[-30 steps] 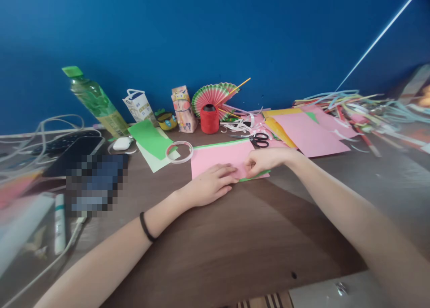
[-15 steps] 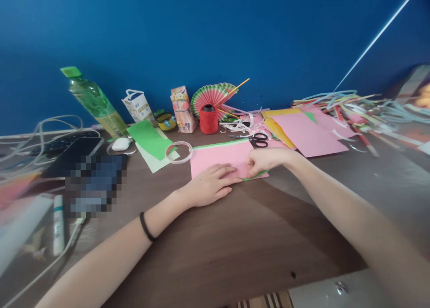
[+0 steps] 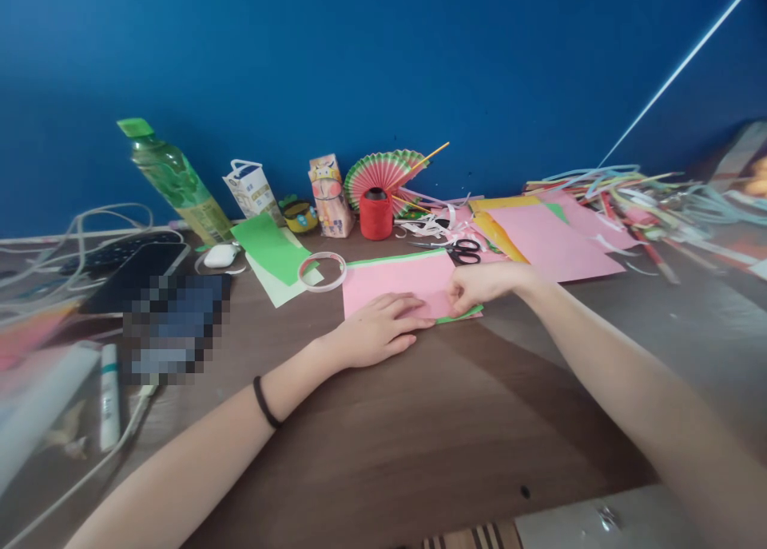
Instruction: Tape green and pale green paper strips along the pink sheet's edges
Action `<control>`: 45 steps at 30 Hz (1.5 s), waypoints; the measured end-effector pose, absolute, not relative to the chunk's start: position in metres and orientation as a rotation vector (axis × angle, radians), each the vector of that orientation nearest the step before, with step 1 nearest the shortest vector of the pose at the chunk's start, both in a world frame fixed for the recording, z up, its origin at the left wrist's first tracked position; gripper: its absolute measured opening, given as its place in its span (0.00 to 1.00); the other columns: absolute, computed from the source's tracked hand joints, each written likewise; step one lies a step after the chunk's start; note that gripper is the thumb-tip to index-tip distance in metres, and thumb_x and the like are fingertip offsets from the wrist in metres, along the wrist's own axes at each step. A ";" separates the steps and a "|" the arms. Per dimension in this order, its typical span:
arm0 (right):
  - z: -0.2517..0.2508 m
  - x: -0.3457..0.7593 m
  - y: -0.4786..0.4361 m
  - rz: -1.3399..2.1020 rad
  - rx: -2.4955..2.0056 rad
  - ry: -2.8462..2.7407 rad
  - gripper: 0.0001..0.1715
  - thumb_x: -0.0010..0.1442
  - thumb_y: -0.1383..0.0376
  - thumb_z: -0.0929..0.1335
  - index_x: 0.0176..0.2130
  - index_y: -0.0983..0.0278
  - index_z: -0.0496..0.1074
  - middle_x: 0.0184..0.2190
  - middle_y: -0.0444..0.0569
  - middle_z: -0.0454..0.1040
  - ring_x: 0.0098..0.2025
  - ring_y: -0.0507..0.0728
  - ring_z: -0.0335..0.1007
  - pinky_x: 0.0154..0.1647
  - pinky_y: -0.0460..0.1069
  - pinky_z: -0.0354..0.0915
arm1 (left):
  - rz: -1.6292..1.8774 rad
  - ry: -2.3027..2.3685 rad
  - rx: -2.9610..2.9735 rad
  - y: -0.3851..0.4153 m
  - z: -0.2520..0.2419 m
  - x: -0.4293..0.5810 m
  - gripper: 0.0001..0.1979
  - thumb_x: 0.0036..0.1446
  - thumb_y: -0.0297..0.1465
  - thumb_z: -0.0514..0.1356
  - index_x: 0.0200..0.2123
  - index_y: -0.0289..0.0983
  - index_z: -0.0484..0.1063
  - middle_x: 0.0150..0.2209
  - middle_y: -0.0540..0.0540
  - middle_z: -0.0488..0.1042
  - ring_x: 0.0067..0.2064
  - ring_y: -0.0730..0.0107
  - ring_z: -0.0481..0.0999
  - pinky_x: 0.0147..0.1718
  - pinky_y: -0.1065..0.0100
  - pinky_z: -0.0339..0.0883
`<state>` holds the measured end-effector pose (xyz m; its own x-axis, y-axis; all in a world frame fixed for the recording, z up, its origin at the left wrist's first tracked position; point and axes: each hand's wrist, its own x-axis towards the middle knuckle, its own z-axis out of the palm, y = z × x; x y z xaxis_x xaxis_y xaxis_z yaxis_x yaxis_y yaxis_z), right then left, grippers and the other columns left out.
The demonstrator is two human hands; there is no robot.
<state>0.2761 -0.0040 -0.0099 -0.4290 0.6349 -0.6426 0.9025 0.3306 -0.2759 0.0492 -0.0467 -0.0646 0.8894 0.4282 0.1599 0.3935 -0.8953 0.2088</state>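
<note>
A pink paper sheet (image 3: pixel 395 281) with green paper showing along its far and near edges lies on the desk. My left hand (image 3: pixel 383 329) rests flat across its near edge, fingers stretched out. At the sheet's right part, my right hand (image 3: pixel 479 287) is closed, its curled fingertips against the paper; whatever they may pinch is hidden. Just beyond the right hand lie black-handled scissors (image 3: pixel 464 251). A roll of tape (image 3: pixel 322 286) sits at the sheet's left corner, partly over green paper (image 3: pixel 272 245).
Along the wall stand a green bottle (image 3: pixel 176 181), a carton (image 3: pixel 252 189), a small decorated box (image 3: pixel 331 197), a red thread spool (image 3: pixel 376 217) and a folded paper fan (image 3: pixel 375 169). Pink sheets (image 3: pixel 557 241) and paper strips (image 3: pixel 635 193) lie right; a phone (image 3: pixel 180 325) and cables left.
The view has shifted slightly, so everything appears a little farther right. Both hands keep nearly the same place on the pink paper.
</note>
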 end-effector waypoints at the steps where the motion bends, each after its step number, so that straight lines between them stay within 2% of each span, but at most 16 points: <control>1: -0.010 0.275 -0.005 -0.846 1.359 2.178 0.25 0.41 0.46 0.67 0.22 0.66 0.66 0.19 0.43 0.62 0.22 0.49 0.54 0.23 0.45 0.51 | 0.302 0.632 2.887 -0.047 -0.064 0.049 0.20 0.62 0.36 0.45 0.56 0.42 0.62 0.59 0.42 0.59 0.61 0.61 0.54 0.59 0.57 0.49; 8: -0.010 0.274 -0.007 -0.805 1.381 2.165 0.24 0.41 0.46 0.68 0.22 0.66 0.66 0.19 0.43 0.63 0.22 0.49 0.55 0.23 0.45 0.51 | 0.298 0.642 2.894 -0.047 -0.065 0.049 0.20 0.62 0.36 0.45 0.56 0.41 0.62 0.59 0.42 0.59 0.61 0.61 0.54 0.59 0.56 0.48; 17: -0.017 0.282 -0.002 -0.973 1.395 2.106 0.24 0.37 0.48 0.69 0.21 0.66 0.66 0.18 0.44 0.64 0.23 0.51 0.60 0.25 0.45 0.56 | 0.346 0.624 2.857 -0.046 -0.065 0.049 0.19 0.62 0.36 0.46 0.55 0.42 0.63 0.58 0.42 0.60 0.61 0.60 0.55 0.58 0.55 0.50; 24: -0.019 0.295 0.005 -1.016 1.372 2.062 0.24 0.39 0.48 0.69 0.24 0.68 0.68 0.20 0.45 0.67 0.25 0.51 0.62 0.27 0.45 0.57 | 0.303 0.624 2.849 -0.046 -0.061 0.049 0.19 0.61 0.35 0.46 0.54 0.40 0.64 0.58 0.41 0.60 0.60 0.60 0.55 0.58 0.57 0.50; 35: -0.014 0.291 0.000 -0.922 1.455 2.020 0.24 0.37 0.48 0.70 0.21 0.67 0.67 0.17 0.43 0.65 0.22 0.50 0.60 0.25 0.46 0.56 | 0.328 0.609 2.863 -0.045 -0.066 0.048 0.20 0.62 0.36 0.46 0.55 0.42 0.63 0.58 0.42 0.59 0.61 0.61 0.54 0.58 0.56 0.49; 45: -0.014 0.297 0.002 -0.822 1.500 2.004 0.16 0.40 0.55 0.70 0.22 0.65 0.66 0.17 0.41 0.61 0.21 0.48 0.54 0.22 0.46 0.50 | 0.303 0.627 2.878 -0.045 -0.065 0.048 0.20 0.62 0.36 0.46 0.55 0.41 0.63 0.59 0.42 0.59 0.61 0.60 0.54 0.59 0.56 0.48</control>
